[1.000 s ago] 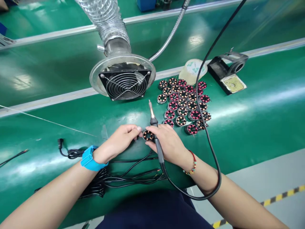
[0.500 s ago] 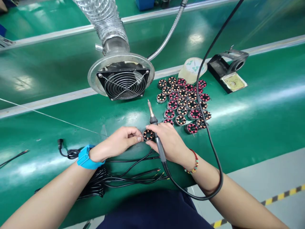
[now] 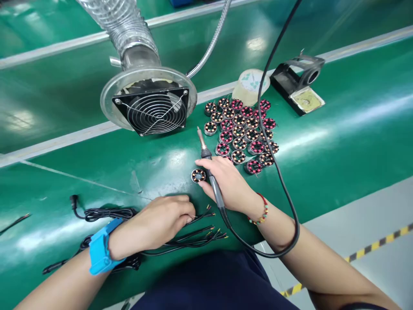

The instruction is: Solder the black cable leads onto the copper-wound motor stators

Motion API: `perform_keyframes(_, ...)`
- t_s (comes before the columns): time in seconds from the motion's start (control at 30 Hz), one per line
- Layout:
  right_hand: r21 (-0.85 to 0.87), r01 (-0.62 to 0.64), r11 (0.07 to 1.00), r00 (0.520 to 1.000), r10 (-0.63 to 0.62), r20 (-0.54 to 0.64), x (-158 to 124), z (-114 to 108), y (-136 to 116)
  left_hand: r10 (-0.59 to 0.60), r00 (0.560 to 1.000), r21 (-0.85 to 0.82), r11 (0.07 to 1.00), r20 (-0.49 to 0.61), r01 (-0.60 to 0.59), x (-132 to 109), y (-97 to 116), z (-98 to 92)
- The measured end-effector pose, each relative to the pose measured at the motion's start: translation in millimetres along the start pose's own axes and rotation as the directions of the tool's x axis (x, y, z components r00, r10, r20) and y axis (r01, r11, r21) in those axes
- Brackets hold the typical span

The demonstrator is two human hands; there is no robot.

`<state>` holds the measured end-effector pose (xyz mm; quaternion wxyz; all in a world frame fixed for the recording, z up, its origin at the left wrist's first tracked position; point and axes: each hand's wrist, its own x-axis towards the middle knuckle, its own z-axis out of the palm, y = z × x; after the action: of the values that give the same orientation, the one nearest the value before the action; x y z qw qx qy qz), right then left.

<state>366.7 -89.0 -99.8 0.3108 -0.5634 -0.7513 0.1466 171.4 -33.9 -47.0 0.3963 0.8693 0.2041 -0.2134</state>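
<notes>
My right hand is closed around a soldering iron, its tip pointing up and away. Thumb and finger of that hand also touch a small round motor stator with copper windings, which sits at the fingertips. My left hand, wearing a blue wrist strap, is closed low over the black cables. A thin solder wire runs from the left into this hand, and a fine end shows at the fingertips. Whether the fingers also grip a cable is hidden.
Several stators with copper or red windings stand in rows, beside a roll of clear tape. An iron stand with sponge is at the back right. A fume extractor fan hangs over the bench; the iron's cord loops across.
My left hand has left the stator and come down toward me, over the cables. My right hand keeps the iron and stator. The whole view has shifted slightly.
</notes>
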Motion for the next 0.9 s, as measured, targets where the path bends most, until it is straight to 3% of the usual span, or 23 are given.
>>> perform_keyframes(0.23, -0.001, 0.02, 1.0, 0.999, -0.021, -0.041, -2, 0, 0, -0.007, 1.0, 0.246, 0.969, -0.024, 0.013, 2, 0, 14.8)
perform_keyframes(0.33, 0.002, 0.037, 0.999, 0.996, -0.037, -0.076, -1, 0, 0, 0.012, 0.999, 0.279, 0.96, -0.036, -0.001, 3, 3, 20.2)
perform_keyframes(0.4, 0.007, 0.045, 0.999, 0.994, -0.044, -0.103, -1, 0, 0, -0.037, 0.997, 0.258, 0.965, -0.067, 0.054, 3, 6, 21.5)
perform_keyframes(0.53, 0.038, 0.058, 0.998, 0.986, -0.051, -0.16, -1, -4, 0, -0.211, 0.971, 0.06, 0.974, -0.109, 0.218, 6, 11, 17.9)
perform_keyframes(0.63, 0.064, 0.076, 0.995, 0.975, -0.061, -0.215, -2, -7, -1, -0.292, 0.95, -0.156, 0.949, -0.112, 0.274, 7, 10, 12.2)
perform_keyframes(0.77, 0.185, 0.07, 0.98, 0.958, -0.014, -0.287, -2, -8, -5, -0.312, 0.939, -0.374, 0.896, -0.144, 0.24, 7, 0, 5.2)
perform_keyframes(0.9, 0.454, -0.019, 0.891, 0.959, 0.146, -0.245, -3, -2, -10, -0.308, 0.93, -0.591, 0.795, -0.202, 0.135, 4, -8, -1.5)
